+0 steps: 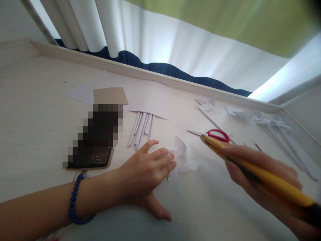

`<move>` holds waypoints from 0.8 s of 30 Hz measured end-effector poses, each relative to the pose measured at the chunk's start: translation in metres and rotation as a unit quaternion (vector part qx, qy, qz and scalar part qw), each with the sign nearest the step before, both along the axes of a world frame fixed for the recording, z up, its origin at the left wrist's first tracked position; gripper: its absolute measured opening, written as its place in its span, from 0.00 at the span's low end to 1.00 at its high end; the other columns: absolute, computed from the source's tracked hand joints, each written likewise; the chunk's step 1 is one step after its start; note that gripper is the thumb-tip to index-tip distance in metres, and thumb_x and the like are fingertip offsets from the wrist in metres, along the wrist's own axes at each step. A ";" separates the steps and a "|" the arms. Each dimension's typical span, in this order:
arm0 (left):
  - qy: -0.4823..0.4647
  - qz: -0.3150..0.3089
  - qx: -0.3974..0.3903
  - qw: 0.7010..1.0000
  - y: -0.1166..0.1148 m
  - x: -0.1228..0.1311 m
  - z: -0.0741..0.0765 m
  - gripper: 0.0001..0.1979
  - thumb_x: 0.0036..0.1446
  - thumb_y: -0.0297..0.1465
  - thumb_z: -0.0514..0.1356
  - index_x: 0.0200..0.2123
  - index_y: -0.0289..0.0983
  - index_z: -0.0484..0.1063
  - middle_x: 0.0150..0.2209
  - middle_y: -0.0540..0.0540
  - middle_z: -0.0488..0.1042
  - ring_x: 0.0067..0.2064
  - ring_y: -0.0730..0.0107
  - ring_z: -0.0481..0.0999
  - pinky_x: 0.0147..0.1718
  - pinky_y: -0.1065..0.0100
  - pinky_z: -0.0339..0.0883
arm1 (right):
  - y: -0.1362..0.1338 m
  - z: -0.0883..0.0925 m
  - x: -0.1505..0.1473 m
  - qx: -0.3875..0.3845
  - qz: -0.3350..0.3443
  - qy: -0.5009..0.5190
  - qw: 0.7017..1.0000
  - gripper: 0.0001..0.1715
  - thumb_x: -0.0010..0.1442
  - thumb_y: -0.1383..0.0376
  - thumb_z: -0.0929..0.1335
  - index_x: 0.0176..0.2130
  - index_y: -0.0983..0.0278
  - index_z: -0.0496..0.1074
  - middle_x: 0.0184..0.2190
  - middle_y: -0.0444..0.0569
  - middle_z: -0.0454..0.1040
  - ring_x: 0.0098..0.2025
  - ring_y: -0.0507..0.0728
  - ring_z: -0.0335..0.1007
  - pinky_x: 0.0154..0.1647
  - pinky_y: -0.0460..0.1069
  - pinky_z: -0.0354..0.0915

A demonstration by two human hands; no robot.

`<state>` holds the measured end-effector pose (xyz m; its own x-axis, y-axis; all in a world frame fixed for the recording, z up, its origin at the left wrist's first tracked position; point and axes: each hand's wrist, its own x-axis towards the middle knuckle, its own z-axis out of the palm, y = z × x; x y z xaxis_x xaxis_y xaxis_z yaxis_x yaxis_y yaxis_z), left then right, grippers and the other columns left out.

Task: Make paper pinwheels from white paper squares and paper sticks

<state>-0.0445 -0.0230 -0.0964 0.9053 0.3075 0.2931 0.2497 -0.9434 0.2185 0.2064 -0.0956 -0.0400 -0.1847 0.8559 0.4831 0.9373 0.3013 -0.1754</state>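
Observation:
My left hand (pixel 147 170), with a blue bead bracelet (pixel 75 201) on the wrist, lies on the pale tabletop with its fingers spread, the fingertips touching a white folded paper pinwheel (pixel 183 157). My right hand (pixel 260 174) is wrapped round a yellow utility knife (pixel 253 169) whose tip points left, a little above and to the right of the pinwheel. Red-handled scissors (pixel 215 135) lie just beyond the knife tip.
A phone (pixel 94 150) lies left of my left hand, near a brown card (pixel 110 96) on white paper sheets (pixel 147 97). Several rolled paper sticks (pixel 141 129) lie ahead. Paper scraps and more pinwheels (pixel 268 120) sit far right. A raised table rim (pixel 155 77) and curtains stand behind.

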 end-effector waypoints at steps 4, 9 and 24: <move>0.001 0.002 -0.011 1.000 0.000 0.000 0.000 0.41 0.43 0.60 0.45 0.47 0.33 0.65 0.49 0.40 0.69 0.50 0.57 0.66 0.55 0.55 0.37 | -0.007 -0.017 0.024 -0.044 0.165 -0.203 0.964 0.19 0.57 0.71 0.61 0.49 0.58 0.65 0.49 0.55 0.68 0.41 0.61 0.71 0.32 0.52 0.69; -0.002 0.013 -0.017 1.000 0.000 -0.001 -0.003 0.41 0.42 0.60 0.45 0.47 0.35 0.66 0.48 0.42 0.70 0.49 0.58 0.66 0.56 0.57 0.36 | -0.016 -0.032 0.041 -0.093 0.238 -0.261 0.931 0.21 0.58 0.74 0.59 0.51 0.62 0.64 0.53 0.59 0.64 0.54 0.64 0.60 0.45 0.56 0.67; -0.002 0.003 -0.016 1.000 0.003 -0.003 -0.007 0.36 0.46 0.56 0.49 0.51 0.38 0.62 0.51 0.45 0.69 0.50 0.60 0.66 0.57 0.58 0.34 | 0.043 0.006 0.085 0.057 -0.121 -0.074 0.988 0.15 0.58 0.66 0.61 0.46 0.62 0.67 0.41 0.52 0.73 0.37 0.60 0.71 0.29 0.51 0.67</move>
<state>-0.0470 -0.0197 -0.1037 0.9020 0.3228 0.2867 0.2549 -0.9341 0.2499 0.2909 -0.0524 -0.0335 -0.0575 0.8255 0.5615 0.9971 0.0756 -0.0090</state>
